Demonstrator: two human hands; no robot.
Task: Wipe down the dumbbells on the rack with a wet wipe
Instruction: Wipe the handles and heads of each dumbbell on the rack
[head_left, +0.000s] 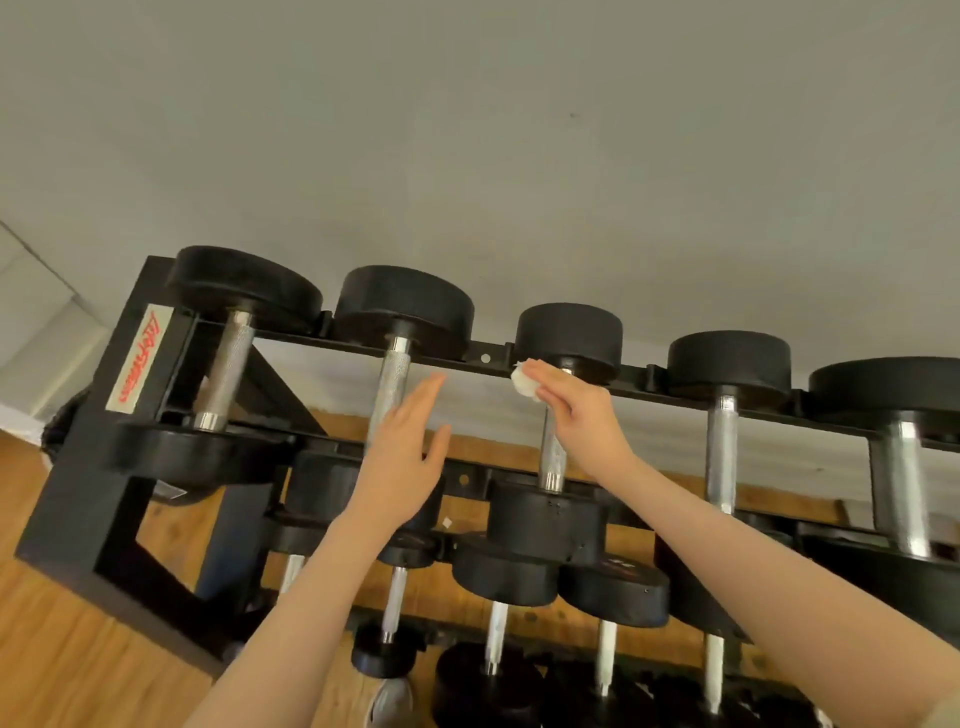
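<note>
The wet wipe (523, 383), a small white wad, sits at the far end of the third dumbbell (558, 447) from the left on the top tier of the rack (78, 488), pressed where the knurled steel handle meets the rear black head. The right hand (582, 415) holds it, fingers (545, 376) curled over the wad and clamped on it, the forearm reaching up from the lower right. Just left of that dumbbell, the left hand (405, 457) is raised with its fingers (428, 395) straight and close together, thumb spread apart, palm facing right; it holds nothing, and whether it touches the second dumbbell (395, 384) behind it cannot be told. Further left of the third dumbbell lies the first dumbbell (223, 364), beside a white label with red lettering (139, 361) on the rack's end frame. To its right rest two more, the outermost one larger. Below it, lower tiers carry smaller dumbbells, over a wooden floor (62, 649).
</note>
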